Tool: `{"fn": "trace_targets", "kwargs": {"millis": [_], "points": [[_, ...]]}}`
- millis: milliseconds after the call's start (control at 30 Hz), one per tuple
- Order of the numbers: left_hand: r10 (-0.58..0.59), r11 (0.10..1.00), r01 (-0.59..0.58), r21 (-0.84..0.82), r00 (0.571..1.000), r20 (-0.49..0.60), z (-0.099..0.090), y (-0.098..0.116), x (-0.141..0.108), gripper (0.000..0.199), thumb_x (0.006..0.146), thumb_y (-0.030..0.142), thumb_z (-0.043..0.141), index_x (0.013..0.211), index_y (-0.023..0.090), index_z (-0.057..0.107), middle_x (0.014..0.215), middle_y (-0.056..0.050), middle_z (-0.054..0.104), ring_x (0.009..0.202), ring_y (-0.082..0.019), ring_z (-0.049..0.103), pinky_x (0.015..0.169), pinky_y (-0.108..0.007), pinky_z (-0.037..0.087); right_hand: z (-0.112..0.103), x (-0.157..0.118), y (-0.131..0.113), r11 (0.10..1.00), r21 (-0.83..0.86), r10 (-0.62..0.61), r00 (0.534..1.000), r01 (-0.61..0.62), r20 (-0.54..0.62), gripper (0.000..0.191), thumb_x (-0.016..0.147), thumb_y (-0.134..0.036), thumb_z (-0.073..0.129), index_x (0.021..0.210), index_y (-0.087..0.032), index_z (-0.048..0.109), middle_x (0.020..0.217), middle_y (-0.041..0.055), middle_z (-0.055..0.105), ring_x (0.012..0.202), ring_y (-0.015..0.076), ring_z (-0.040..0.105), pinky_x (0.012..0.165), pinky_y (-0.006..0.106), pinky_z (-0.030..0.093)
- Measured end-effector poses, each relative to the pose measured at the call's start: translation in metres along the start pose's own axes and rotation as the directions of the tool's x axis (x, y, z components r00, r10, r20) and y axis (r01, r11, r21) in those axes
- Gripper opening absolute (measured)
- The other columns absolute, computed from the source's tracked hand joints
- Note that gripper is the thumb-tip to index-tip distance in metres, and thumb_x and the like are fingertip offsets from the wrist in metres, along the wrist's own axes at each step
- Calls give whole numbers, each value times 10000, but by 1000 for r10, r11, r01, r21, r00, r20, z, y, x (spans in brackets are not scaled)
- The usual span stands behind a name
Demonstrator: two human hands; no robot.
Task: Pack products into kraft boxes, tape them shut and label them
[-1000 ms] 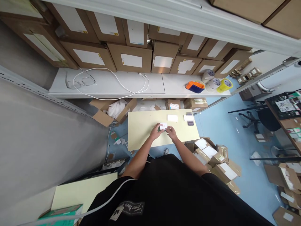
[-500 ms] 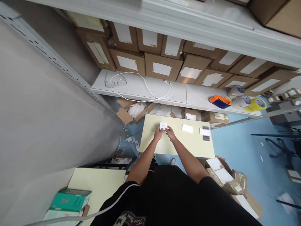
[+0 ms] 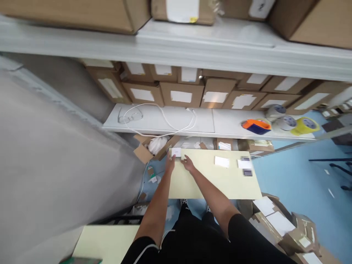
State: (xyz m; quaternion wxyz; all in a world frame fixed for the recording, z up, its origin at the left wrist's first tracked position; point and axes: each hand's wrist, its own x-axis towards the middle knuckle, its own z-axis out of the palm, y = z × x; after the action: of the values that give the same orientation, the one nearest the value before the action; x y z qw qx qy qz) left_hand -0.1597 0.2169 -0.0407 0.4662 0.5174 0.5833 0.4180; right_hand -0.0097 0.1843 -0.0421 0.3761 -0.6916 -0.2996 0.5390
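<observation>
A small white box [image 3: 176, 151] with faint lettering is at the far left corner of the pale yellow table [image 3: 209, 183]. My left hand [image 3: 169, 164] grips its left side and near edge, with the thumb on the front. Just right of the box is my right hand [image 3: 188, 163], its fingers parted and nothing in them; whether a fingertip touches the box I cannot tell. Further right on the tabletop lie a flat white piece [image 3: 221, 161] and a second white item [image 3: 244, 164], partly pixelated.
Behind the table, a shelf [image 3: 203, 119] carries glasses [image 3: 132, 116], a white cable [image 3: 165, 117], an orange and blue tape dispenser [image 3: 256, 126], tape rolls [image 3: 305, 125] and labelled cartons [image 3: 181, 96]. An open carton [image 3: 143, 152] stands at left, more cartons [image 3: 297, 238] at lower right.
Both hands and the white box have moved left to the table's far corner. My right hand has come away from the box's near side. The camera view has tilted upward.
</observation>
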Motion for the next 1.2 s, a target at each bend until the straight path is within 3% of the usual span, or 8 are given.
{"fn": "trace_targets", "kwargs": {"millis": [167,300,400,500,600,733,833,1200], "points": [[58,972,12,236,956,-288,5,13,-17,968,920,685,566,1609,51,322,1668,-291,351,1574,-400,322,1283,-536,265,-77,-49,18,977,143,-140,982,157,-126,568,734,-421,815,1266,-265,693,1034,49,756,908,230,729,833,390,605],[100,960,24,278,901,-423,26,24,-55,1009,893,659,614,1661,113,253,1687,-267,327,1574,-398,321,1236,-544,354,-202,-71,-7,931,47,-317,863,363,-393,570,795,-399,725,1344,-263,655,1185,103,752,1094,284,699,908,449,609],[-30,987,65,146,974,-227,56,33,-94,903,894,612,622,1642,205,321,1506,-210,575,1362,-346,593,995,-461,573,-310,-67,-57,869,-169,-481,711,465,-513,598,873,-371,613,1455,-236,579,1366,144,693,1264,310,636,966,481,597],[-55,994,51,96,998,36,89,43,-127,767,850,577,668,1507,207,527,1358,-187,679,1158,-303,710,866,-404,611,-397,-44,-119,741,-469,-670,578,481,-466,574,923,-291,526,1486,-184,554,1474,156,622,1389,307,550,1144,520,488],[-61,996,45,76,975,215,116,59,-147,630,824,571,698,1335,203,668,1219,-157,746,994,-258,758,864,-397,614,-446,-15,-170,633,-664,-727,598,397,-336,561,929,-194,510,1487,-144,544,1484,163,608,1420,300,507,1223,499,395],[-50,996,25,86,955,293,134,86,-160,592,803,585,705,1254,202,714,1116,-118,779,881,-227,771,889,-414,619,-463,15,-201,574,-777,-642,731,259,-231,467,934,-176,586,1394,-100,604,1368,215,666,1343,343,540,1186,487,388],[-26,995,2,101,969,245,133,103,-170,553,806,579,699,1219,212,730,1084,-114,788,891,-245,777,894,-438,622,-458,23,-199,593,-757,-619,756,273,-213,353,961,-175,587,1294,-84,659,1212,226,724,1220,348,598,1135,490,403],[25,987,-36,159,997,71,126,139,-187,616,843,633,633,1244,170,702,1129,-155,765,879,-258,778,878,-453,619,-385,-71,-144,455,-567,-846,532,686,-35,262,1028,-301,547,1223,-210,698,1149,140,717,1180,335,612,1224,550,325]]}}
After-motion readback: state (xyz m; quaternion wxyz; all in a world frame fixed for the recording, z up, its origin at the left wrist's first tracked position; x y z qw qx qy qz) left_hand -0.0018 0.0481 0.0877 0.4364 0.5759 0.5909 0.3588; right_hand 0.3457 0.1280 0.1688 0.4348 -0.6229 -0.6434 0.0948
